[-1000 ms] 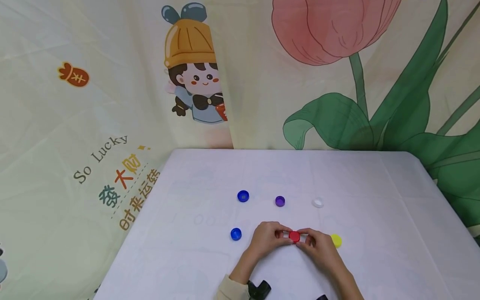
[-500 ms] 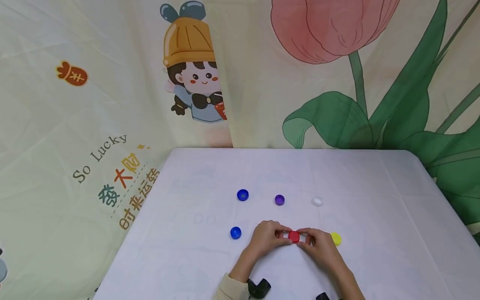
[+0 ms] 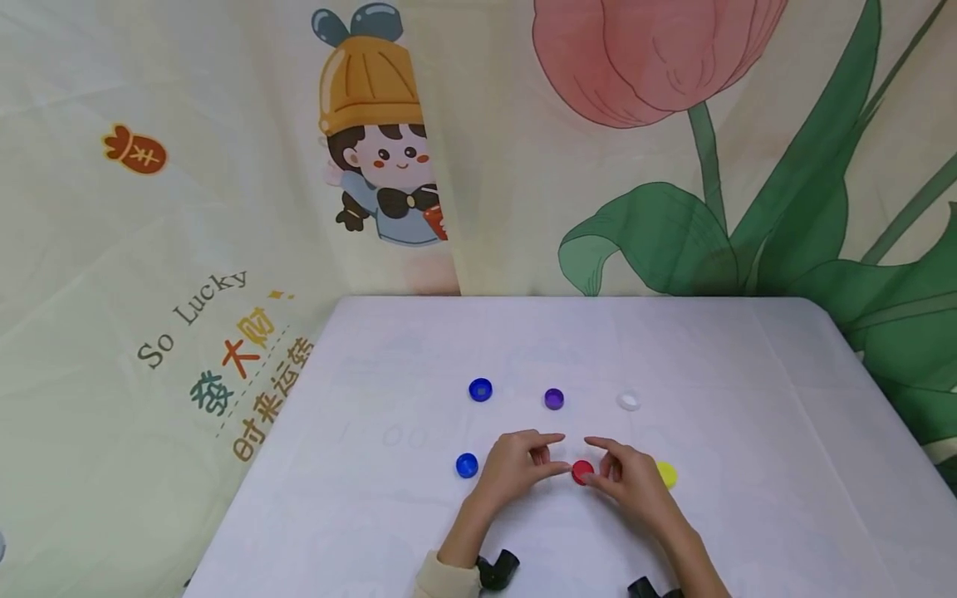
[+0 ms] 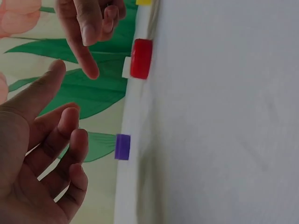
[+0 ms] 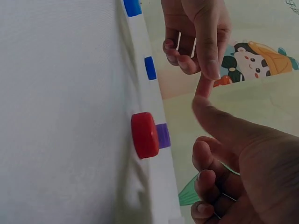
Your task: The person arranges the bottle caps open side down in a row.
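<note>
A red bottle cap (image 3: 582,473) lies on the white table between the two hands. The left wrist view shows the same red cap (image 4: 141,59) standing apart from both hands, which hover above the tabletop. My left hand (image 3: 514,467) is to its left, thumb and index finger spread with nothing between them. On the other side, my right hand (image 3: 634,484) has its thumb and index finger parted too. Its thumb tip overlaps the cap in the head view, but in the right wrist view a gap separates that hand (image 5: 252,163) from the cap.
Behind the hands stand a blue cap (image 3: 481,389), a purple cap (image 3: 554,399) and a whitish clear cap (image 3: 629,400). Another blue cap (image 3: 467,465) is left of the left hand. A yellow cap (image 3: 668,474) sits close to the right hand, partly covered by it.
Both hands pinched the red cap's sides earlier. They have let go and lifted off, fingers spreading apart, while the cap stays on the table.
</note>
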Available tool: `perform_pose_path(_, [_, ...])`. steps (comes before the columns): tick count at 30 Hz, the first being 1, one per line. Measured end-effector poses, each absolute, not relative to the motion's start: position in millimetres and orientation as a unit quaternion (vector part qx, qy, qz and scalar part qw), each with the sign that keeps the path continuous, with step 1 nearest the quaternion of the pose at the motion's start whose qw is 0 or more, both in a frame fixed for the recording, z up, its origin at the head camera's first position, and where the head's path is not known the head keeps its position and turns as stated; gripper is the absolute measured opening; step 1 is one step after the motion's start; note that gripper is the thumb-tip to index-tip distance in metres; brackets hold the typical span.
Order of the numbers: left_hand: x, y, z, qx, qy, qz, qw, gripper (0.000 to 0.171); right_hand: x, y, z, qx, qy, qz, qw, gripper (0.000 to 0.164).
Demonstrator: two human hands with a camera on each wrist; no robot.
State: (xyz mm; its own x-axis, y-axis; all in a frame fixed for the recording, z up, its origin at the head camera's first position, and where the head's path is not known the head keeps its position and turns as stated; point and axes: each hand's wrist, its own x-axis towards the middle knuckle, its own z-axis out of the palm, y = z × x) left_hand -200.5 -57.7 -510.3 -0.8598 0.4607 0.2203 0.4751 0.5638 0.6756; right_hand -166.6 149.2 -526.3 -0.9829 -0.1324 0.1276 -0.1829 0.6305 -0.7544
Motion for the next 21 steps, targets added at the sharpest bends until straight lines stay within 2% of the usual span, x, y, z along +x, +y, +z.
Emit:
perform_pose_path(6, [-200.9,-89.5,-493.5,-0.238,-0.876,-0.405,0.112,0.042,-174.2,125.4,-507.6,0.118,-0.882,0.453,0.062,0.048])
perform_pose_path(9, [-201.4,-109.6,-487.9,-0.214,-0.87,-0.419,0.146,0.041,-176.3,108.9,-503.4,0.14,-0.872,0.463,0.077,0.045])
perform_pose_path(13, [-200.5,-137.0,-486.5,-0.178,-0.872,-0.432,0.148,0.043,-177.7,86.3,-503.1,0.162,-0.859,0.478,0.092,0.04])
perform_pose_path(21, [-193.2,-178.3,-500.2,-0.125,-0.895,-0.418,0.091,0.05,-178.3,48.7,-514.8,0.184,-0.84,0.505,0.068,0.041])
